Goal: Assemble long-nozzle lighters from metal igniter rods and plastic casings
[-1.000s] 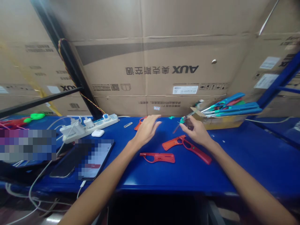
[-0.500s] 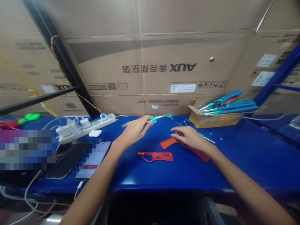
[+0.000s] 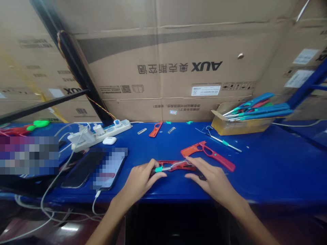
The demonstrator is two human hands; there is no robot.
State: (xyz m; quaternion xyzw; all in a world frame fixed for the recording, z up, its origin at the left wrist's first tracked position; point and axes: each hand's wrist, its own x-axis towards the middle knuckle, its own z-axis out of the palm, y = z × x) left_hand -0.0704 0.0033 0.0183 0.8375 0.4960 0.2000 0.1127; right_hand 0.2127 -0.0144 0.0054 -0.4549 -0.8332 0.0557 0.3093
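Near the table's front edge, my left hand [image 3: 144,177] pinches a metal tube with a green collar [image 3: 158,169] over the left end of a red plastic shell [image 3: 178,165]. At the shell's right end, my right hand [image 3: 208,175] is closed round something dark, mostly hidden by the fingers. A thin wire runs between the tube and the right hand. Just beyond lie an orange shell piece [image 3: 190,150] and a red handle shell [image 3: 221,160]. Another metal tube with a green collar [image 3: 225,143] rests farther right.
A cardboard box [image 3: 237,126] of blue lighters stands at the back right. An orange piece [image 3: 155,130] and small clear parts lie at the back. On the left are a power strip [image 3: 102,135], a white earphone case [image 3: 109,140] and phones [image 3: 109,173] with cables.
Both hands have come down toward the front edge and closer together. The left hand has brought the metal tube from the back of the table to the red shell. The view has shifted slightly.
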